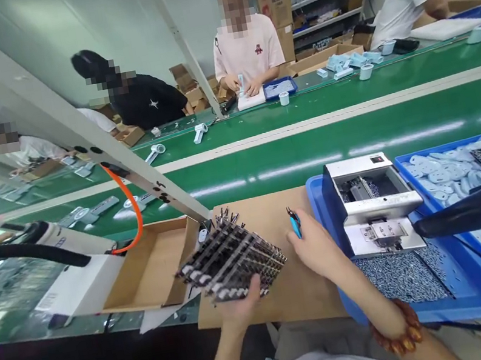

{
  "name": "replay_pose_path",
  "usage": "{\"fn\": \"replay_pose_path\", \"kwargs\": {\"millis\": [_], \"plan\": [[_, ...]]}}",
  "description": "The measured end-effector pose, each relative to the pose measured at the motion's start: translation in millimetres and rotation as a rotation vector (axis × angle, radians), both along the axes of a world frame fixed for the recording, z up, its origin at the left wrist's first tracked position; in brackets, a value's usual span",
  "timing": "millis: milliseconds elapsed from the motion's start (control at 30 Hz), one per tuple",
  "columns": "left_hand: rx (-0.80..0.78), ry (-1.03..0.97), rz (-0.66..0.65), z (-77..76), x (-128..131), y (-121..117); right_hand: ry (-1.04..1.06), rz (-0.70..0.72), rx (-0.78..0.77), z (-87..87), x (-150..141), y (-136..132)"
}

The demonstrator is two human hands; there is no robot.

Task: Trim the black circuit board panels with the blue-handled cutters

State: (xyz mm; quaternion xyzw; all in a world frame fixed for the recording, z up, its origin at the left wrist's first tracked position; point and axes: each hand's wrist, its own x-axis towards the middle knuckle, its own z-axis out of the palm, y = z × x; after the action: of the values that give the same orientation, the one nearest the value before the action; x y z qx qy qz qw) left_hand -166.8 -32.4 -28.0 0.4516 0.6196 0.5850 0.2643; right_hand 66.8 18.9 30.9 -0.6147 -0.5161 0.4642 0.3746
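The left hand [238, 308] grips the near edge of a dark circuit-board panel [230, 259] from below, thumb over the rim, and holds it tilted above a sheet of brown cardboard [287, 295] that lies on the bench; small pins stand up along the panel's far edge. The right hand [316, 248] is closed around a small pair of cutters with blue handles [294, 223], whose tips point away from the person, just to the right of the panel and apart from it; a bracelet of amber beads [397, 332] sits on that wrist. Left of the panel an open, shallow cardboard box [151, 268] rests against a white machine housing [72, 276] with an orange cable [132, 210] looped over it. Right of the right hand, a blue tray [476, 294] holds a small white and grey machine [376, 203], with a bed of tiny grey parts [404, 278] in front of it. A second blue tray [403, 162] beyond it is filled with pale blue round pieces [446, 173], and a black hose [480, 207] crosses above it. Past the bench runs a green conveyor belt [309, 150] carrying scattered pale blue parts. On its far side a person in a pink shirt [247, 50] works with both hands at a white block, others sit to the left, and shelves [321, 0] stand behind.
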Motion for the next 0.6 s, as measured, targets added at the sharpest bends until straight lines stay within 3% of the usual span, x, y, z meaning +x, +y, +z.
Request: {"fn": "replay_pose_path", "kwargs": {"millis": [100,233,467,600], "plan": [[0.054,0.057,-0.138,-15.4,5,-14,0.045,0.012,-0.045,-7.1,-4,13],[0.107,0.064,-0.274,-18.0,20,-20,0.161,0.019,-0.12,-21.0,-3,16],[0.17,-0.055,-0.228,-13.1,45,-15,0.273,0.111,-0.174,-26.0,-10,5],[0.185,-0.233,-0.122,-2.5,28,-25,0.231,0.054,-0.303,-25.7,-22,13]]}}
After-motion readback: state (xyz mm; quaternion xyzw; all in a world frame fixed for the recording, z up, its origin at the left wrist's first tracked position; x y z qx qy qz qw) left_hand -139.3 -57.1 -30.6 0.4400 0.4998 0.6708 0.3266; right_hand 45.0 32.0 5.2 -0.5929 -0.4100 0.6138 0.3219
